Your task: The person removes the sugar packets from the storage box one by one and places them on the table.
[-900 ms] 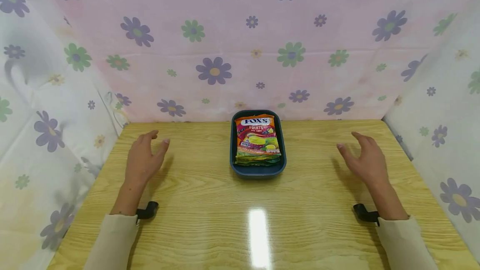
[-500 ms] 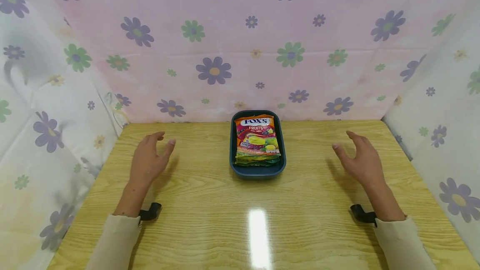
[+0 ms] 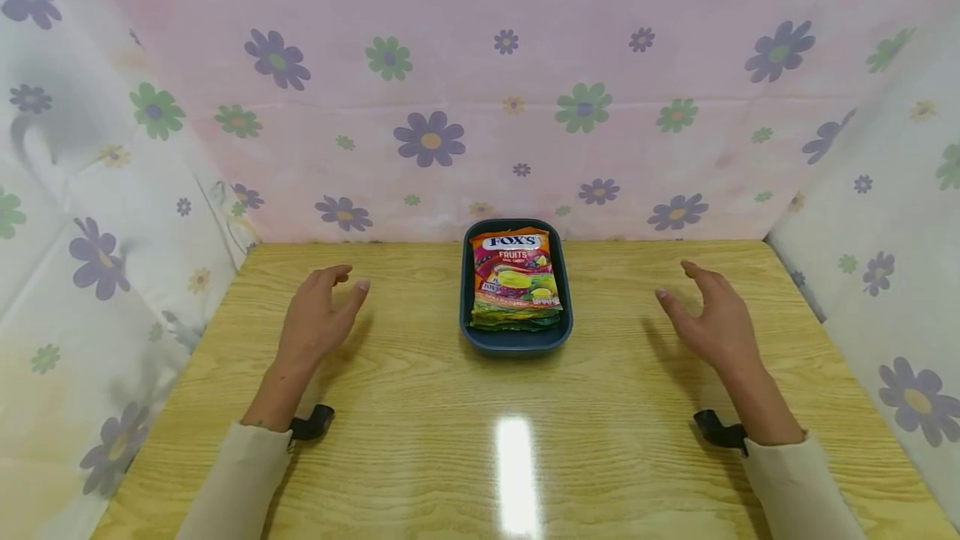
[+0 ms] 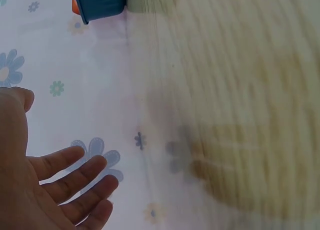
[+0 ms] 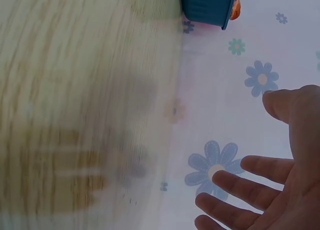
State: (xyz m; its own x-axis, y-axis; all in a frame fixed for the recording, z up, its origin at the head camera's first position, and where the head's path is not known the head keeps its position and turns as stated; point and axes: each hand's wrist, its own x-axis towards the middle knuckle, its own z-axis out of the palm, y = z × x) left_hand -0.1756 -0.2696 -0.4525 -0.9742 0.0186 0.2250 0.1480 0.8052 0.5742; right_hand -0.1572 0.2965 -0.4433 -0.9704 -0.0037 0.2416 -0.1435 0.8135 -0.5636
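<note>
In the head view, a FOX'S Fruits candy bag [image 3: 516, 269] lies atop other packets [image 3: 514, 321] in a dark blue tray [image 3: 517, 345], set on the table [image 3: 420, 407] near the floral cloth [image 3: 480, 65]. The bag's long axis runs away from the person, its brand name at the far end and reading upright; the tray's length points likewise. The left hand [image 3: 318, 319] and right hand [image 3: 716, 323] are either side, well apart from the tray, thumbs wide of the fingers, grasp empty. The wrist views add what the head view hides: palms, slightly bent fingers with gaps between, the tray's outer wall [image 5: 207, 7], and orange packaging [image 5: 235, 9] past its rim.
</note>
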